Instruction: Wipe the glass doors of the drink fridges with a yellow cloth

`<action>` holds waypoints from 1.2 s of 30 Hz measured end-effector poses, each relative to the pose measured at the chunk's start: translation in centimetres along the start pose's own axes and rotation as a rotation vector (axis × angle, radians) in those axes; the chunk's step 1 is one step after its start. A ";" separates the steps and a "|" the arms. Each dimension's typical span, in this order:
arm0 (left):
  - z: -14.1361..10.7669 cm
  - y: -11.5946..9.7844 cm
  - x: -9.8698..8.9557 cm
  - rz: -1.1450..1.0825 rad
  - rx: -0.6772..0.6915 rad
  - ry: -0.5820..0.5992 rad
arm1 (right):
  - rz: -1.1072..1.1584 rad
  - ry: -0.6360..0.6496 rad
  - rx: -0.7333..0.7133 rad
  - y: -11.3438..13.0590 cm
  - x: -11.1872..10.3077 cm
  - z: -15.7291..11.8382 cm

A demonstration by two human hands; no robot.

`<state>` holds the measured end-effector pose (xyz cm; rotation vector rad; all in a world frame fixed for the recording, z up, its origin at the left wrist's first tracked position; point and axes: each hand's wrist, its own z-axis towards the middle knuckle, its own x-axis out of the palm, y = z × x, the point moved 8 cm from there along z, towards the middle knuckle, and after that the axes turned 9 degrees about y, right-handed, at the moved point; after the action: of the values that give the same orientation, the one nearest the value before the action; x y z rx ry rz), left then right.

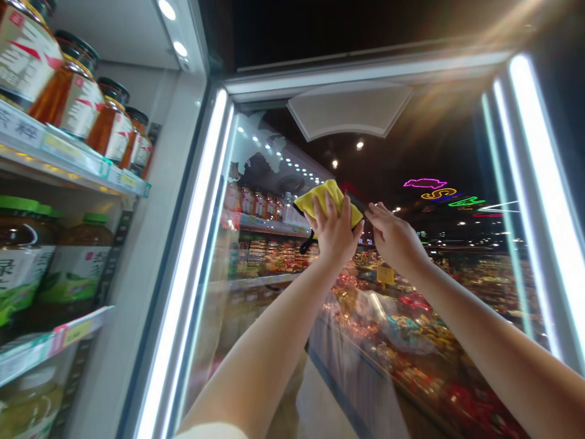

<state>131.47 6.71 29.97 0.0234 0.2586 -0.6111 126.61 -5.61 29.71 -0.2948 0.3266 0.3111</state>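
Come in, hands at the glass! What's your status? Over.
Left hand spread over yellow cloth, against glass. Right hand raised beside it. Shelved jars off left, not blocking either hand.

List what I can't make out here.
All in the head view:
- Yellow cloth: partly hidden by left hand.
- Right hand: angle obscures whether it touches the glass.
- Top-left jar: cut off by picture edge.
- Colourful goods: blurred, too small.

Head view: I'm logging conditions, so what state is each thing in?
Left hand, fingers spread on the cloth
Yellow cloth, rumpled, against the glass
Right hand, raised, fingers slightly bent
Light strips, lit
Black-lidded jars, closed
Green-lidded containers, closed
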 end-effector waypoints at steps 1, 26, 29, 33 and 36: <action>0.3 0.4 -0.2 0.036 0.056 0.005 | -0.072 0.042 -0.005 0.1 0.3 -0.4; -6.5 8.4 -0.9 0.119 0.243 0.067 | -0.309 0.149 -0.141 5.5 3.9 -0.1; -3.5 10.6 -2.1 0.101 0.187 0.046 | -0.308 0.155 -0.145 6.3 3.6 0.3; -3.8 14.9 -3.8 0.084 0.012 0.008 | -0.309 0.155 -0.157 6.6 3.5 0.4; -8.3 14.9 -3.2 0.098 0.021 0.033 | -0.310 0.165 -0.170 7.0 4.2 0.1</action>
<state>135.53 21.56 21.90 0.0664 0.2816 -0.5165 128.03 1.83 26.70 -0.5339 0.4118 0.0082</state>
